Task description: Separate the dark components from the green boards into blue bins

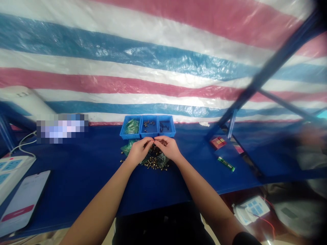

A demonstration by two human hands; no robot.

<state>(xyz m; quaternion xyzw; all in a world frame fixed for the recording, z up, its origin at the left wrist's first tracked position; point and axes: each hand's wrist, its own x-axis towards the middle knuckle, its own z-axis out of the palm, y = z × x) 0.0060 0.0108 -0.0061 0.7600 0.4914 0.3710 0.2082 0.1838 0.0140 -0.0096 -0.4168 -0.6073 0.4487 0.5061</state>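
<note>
My left hand [140, 149] and my right hand [168, 147] meet fingertip to fingertip over the middle of the blue table. Both are closed in a pinch, and whatever sits between the fingertips is too small to make out. Below them lies a pile of small brass-coloured metal parts [154, 163], partly hidden by the hands. Green pieces [127, 148] lie beside my left hand. Just beyond stand three joined blue bins: the left bin [122, 131] holds green pieces, the middle bin [150, 135] a few small metal parts, the right bin [167, 134] thin dark pieces.
A phone [25, 197] and a white power strip [12, 170] lie at the left. To the right are a red box [218, 143], a green tube [226, 163] and a slanting blue frame bar [245, 95]. A striped sheet [153, 68] hangs behind.
</note>
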